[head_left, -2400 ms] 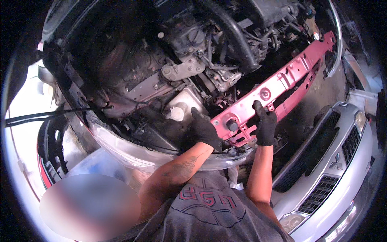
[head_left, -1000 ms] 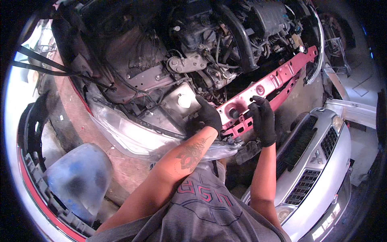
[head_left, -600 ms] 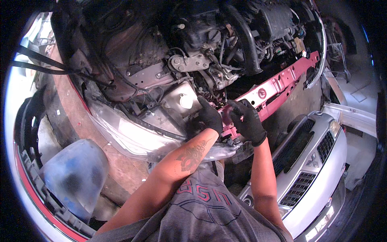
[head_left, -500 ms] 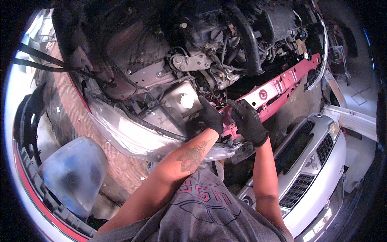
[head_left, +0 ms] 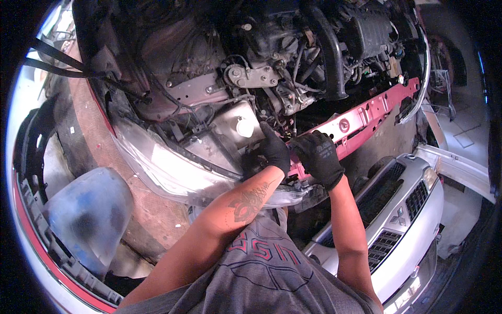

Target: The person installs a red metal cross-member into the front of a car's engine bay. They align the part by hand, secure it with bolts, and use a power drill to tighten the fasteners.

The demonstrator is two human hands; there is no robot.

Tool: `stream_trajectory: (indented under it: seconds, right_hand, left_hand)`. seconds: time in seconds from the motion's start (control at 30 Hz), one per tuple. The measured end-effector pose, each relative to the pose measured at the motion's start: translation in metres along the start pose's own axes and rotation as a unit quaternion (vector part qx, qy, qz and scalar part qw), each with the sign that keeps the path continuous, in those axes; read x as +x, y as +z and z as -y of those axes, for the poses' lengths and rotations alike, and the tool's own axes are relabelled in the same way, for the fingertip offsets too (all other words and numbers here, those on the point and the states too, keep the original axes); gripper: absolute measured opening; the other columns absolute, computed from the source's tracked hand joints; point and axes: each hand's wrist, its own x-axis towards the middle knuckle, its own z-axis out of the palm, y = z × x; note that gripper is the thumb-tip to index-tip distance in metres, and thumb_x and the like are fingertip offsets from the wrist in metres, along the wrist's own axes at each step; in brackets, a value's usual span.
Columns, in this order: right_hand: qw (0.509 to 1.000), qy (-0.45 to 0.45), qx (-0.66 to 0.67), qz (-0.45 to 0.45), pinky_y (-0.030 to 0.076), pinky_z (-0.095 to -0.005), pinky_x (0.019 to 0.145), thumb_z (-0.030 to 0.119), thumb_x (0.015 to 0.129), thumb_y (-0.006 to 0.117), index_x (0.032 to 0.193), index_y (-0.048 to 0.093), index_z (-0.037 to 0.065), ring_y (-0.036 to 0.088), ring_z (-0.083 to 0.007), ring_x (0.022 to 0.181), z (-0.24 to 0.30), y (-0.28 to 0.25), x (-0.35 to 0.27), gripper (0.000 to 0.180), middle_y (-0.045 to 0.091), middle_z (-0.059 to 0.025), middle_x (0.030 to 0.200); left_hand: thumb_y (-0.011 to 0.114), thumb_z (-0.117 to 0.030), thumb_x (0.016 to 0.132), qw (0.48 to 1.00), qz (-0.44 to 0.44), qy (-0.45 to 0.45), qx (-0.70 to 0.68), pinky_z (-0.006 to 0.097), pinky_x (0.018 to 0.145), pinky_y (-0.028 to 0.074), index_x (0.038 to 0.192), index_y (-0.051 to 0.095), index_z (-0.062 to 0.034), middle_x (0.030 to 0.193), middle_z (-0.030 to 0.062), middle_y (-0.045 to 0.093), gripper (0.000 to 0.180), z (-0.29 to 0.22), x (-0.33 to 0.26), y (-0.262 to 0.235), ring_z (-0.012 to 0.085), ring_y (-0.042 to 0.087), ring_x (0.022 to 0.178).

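Both of my hands wear black gloves and work low at the front of a car's engine bay. My left hand (head_left: pixel 273 149) reaches in beside a whitish plastic reservoir with a round cap (head_left: pixel 243 126); its fingertips are hidden among dark parts. My right hand (head_left: pixel 320 159) sits at the left end of a red metal crossmember (head_left: pixel 361 121), fingers curled and pressed together. Whatever lies between those fingers is too small or covered to make out. Below my left forearm runs a clear headlight (head_left: pixel 162 170).
A silver front bumper with a grille (head_left: pixel 402 220) lies at the right. At the left stands a blue-grey curved panel (head_left: pixel 91 217) on the floor, near another bumper with a red edge (head_left: pixel 31 225). A black hose (head_left: pixel 334 63) and engine parts fill the bay ahead.
My right hand's fingers have curled in from a more stretched pose, and the hand has shifted slightly left. My left hand stays beside the reservoir. The whole view has shifted a little.
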Motion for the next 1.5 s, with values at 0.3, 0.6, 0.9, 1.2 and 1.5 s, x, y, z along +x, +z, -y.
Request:
stream_trajectory:
  seconds: [0.3,0.6,0.9,1.2,1.5]
  right_hand:
    - [0.998,-0.056,-0.020,0.028,0.044,-0.0495,0.090,0.018,0.077,0.060,0.108,0.067,0.008,0.057,-0.0370,0.103,0.010,-0.006,0.003,0.033,0.064,-0.0156,0.106]
    - [0.998,-0.032,-0.024,0.037,0.044,-0.0489,0.091,0.016,0.074,0.060,0.110,0.065,0.006,0.057,-0.0355,0.102,0.010,0.004,0.006,0.038,0.063,-0.0162,0.106]
    - [0.998,-0.064,0.015,-0.018,0.045,-0.0492,0.092,0.015,0.074,0.061,0.111,0.066,0.004,0.057,-0.0368,0.101,0.007,0.006,-0.001,0.039,0.064,-0.0161,0.108]
    - [0.996,-0.053,-0.063,-0.035,0.045,-0.0519,0.089,0.018,0.074,0.060,0.102,0.068,0.005,0.056,-0.0375,0.098,0.019,0.007,0.000,0.031,0.063,-0.0140,0.096]
    - [0.988,-0.024,-0.149,0.004,0.045,-0.0489,0.088,0.021,0.077,0.063,0.104,0.068,0.010,0.057,-0.0347,0.099,0.012,0.008,0.004,0.030,0.063,-0.0111,0.101]
  left_hand:
    - [0.035,-0.058,0.101,0.999,-0.003,-0.017,-0.046,0.042,0.083,0.047,0.126,0.054,0.0036,0.105,0.0283,0.064,0.069,0.003,-0.007,-0.007,0.0364,0.062,0.089]
    - [0.038,-0.058,0.101,0.995,0.026,-0.033,-0.090,0.039,0.080,0.049,0.121,0.057,0.0045,0.104,0.0249,0.065,0.068,-0.006,-0.009,0.002,0.0318,0.062,0.086]
    - [0.042,-0.058,0.100,0.990,0.039,-0.061,-0.121,0.036,0.078,0.050,0.117,0.061,0.0054,0.103,0.0214,0.067,0.068,-0.011,-0.012,-0.002,0.0271,0.061,0.084]
    - [0.043,-0.058,0.100,0.988,0.030,-0.054,-0.140,0.035,0.077,0.050,0.114,0.063,0.0057,0.103,0.0194,0.067,0.068,-0.011,-0.013,-0.003,0.0248,0.061,0.084]
    - [0.042,-0.057,0.100,0.988,0.037,-0.036,-0.142,0.035,0.078,0.050,0.115,0.063,0.0052,0.104,0.0190,0.068,0.068,-0.010,-0.009,0.009,0.0254,0.061,0.086]
